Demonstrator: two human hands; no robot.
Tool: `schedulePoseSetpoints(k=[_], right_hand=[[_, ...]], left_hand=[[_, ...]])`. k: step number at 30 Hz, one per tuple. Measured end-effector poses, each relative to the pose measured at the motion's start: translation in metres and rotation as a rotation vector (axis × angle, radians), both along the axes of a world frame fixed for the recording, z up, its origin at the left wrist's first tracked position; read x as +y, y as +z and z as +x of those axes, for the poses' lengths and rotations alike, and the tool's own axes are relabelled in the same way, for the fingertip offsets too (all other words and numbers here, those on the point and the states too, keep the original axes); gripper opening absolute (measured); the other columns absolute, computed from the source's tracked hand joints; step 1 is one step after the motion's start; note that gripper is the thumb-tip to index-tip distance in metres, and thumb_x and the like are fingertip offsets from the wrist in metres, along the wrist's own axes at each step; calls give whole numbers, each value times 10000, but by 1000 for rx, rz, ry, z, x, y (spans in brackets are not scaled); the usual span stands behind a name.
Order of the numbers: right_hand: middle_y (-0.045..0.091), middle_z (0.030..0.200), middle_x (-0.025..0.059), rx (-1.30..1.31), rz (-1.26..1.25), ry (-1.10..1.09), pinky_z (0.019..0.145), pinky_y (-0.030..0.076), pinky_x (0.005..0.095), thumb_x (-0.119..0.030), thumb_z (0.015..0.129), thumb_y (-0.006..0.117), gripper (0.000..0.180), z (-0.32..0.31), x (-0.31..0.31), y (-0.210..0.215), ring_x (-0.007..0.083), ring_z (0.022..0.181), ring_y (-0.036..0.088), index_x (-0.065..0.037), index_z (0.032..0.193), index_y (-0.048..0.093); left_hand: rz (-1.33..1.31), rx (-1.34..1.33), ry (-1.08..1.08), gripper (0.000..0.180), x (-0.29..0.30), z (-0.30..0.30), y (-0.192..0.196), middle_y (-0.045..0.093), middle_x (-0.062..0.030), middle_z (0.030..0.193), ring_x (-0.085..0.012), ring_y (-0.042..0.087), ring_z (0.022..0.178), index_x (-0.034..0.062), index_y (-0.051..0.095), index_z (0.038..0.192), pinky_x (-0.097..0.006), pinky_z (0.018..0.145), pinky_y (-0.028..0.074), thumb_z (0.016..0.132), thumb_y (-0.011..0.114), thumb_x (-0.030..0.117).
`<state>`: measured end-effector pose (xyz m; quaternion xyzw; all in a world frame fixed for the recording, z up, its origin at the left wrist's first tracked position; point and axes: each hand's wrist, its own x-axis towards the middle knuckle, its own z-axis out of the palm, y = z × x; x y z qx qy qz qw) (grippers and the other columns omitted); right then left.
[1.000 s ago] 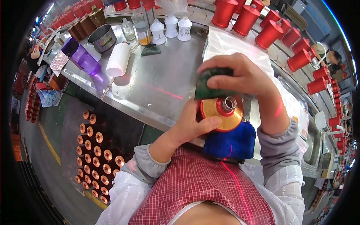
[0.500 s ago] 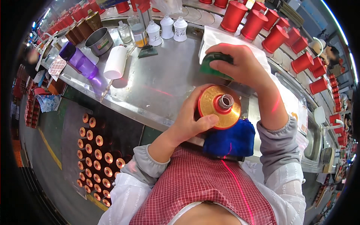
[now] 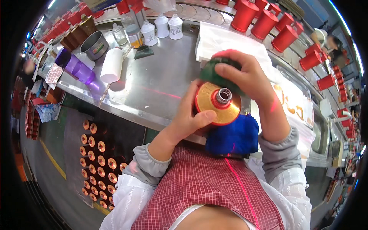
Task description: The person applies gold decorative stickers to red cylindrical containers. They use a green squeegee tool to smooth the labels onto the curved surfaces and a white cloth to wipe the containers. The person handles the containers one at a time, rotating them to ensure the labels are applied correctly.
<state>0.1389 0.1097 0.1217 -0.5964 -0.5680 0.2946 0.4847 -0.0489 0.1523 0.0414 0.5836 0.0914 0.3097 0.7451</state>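
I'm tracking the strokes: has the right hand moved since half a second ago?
Yes. Judged against the white sheet on the table, the right hand has moved toward the person's body and slightly right.

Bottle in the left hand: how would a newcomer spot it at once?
Find the metal worktable, then the left hand at its near edge. That hand grips a red-rimmed bottle. Unlike the red bottles lined up behind, it is hand-held, its gold top and open neck facing the camera.
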Motion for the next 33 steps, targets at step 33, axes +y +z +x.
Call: schedulePoseSetpoints(k=[33], right_hand=[[606,1250,162,-96,317,-190,789,535,296,15,908,560,330,-18,-102,-9,177,915,648,16,1238,561]], left_hand=[[729,-62,394,1175,6,-6,-28,386,-245,1400,-393,440,1276,-23,174,1464,-489,1094,307,636,867,440]])
